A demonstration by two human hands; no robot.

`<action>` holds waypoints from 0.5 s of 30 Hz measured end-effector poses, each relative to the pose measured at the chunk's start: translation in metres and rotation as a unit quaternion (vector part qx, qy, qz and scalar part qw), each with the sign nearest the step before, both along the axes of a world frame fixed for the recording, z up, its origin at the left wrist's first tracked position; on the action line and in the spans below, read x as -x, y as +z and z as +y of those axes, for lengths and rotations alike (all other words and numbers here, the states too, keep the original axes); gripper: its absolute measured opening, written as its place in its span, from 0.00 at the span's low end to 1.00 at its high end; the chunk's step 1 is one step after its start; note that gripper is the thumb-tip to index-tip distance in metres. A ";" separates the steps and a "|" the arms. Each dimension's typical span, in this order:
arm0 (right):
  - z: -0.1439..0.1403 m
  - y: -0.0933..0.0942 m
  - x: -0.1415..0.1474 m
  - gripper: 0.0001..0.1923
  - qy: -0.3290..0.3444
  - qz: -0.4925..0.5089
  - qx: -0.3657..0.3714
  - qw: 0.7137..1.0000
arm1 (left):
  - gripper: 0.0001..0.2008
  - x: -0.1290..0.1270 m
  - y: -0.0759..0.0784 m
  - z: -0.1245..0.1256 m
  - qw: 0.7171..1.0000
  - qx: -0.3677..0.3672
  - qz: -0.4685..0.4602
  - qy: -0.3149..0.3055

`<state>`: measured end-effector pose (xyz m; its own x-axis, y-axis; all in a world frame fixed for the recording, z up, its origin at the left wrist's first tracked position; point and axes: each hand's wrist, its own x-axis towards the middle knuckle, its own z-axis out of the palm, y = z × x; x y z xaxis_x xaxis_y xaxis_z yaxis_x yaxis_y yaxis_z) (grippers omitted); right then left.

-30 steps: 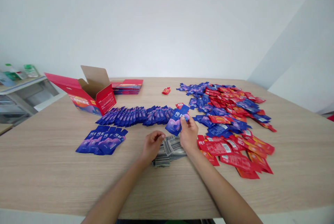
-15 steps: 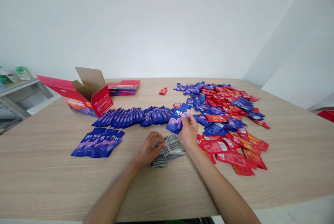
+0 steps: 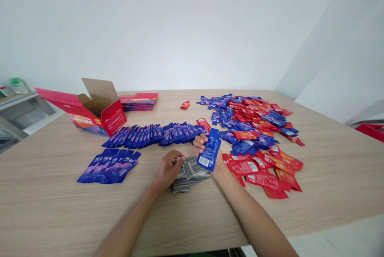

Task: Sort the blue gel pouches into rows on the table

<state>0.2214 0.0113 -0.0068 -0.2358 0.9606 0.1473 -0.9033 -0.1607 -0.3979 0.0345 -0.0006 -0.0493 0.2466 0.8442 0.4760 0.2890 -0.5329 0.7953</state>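
Clearly my right hand point(image 3: 207, 149) pinched a blue sachet point(image 3: 209, 150) above the striped cloth point(image 3: 189, 174), which my left hand point(image 3: 168, 169) gripped, fingers curled. I judged a loose pinch could drop it among the red sachets point(image 3: 264, 169) beside it.

Open red box point(image 3: 90, 114), flat cartons point(image 3: 138, 101) behind.

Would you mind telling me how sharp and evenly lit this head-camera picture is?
Head view: soft, even light with faint shadows; wide-lens bending curves the table edge; the right hand and its blue sachet are slightly motion-blurred, while the red sachets read sharp; the shelf at far left is soft.
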 end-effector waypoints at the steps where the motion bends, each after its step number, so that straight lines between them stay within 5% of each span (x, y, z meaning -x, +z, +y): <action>1: -0.001 -0.001 0.001 0.14 0.023 0.018 0.001 1.000 | 0.10 0.000 0.000 0.000 1.000 -0.002 0.001 0.003; 15: -0.008 -0.014 0.009 0.08 0.117 0.008 0.032 0.993 | 0.11 -0.006 0.002 -0.007 1.000 0.017 0.014 -0.011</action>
<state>0.2129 0.0034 -0.0209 -0.4509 0.8877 0.0927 -0.8444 -0.3907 -0.3665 0.0406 -0.0075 -0.0474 0.2777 0.8537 0.4405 0.3003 -0.5127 0.8044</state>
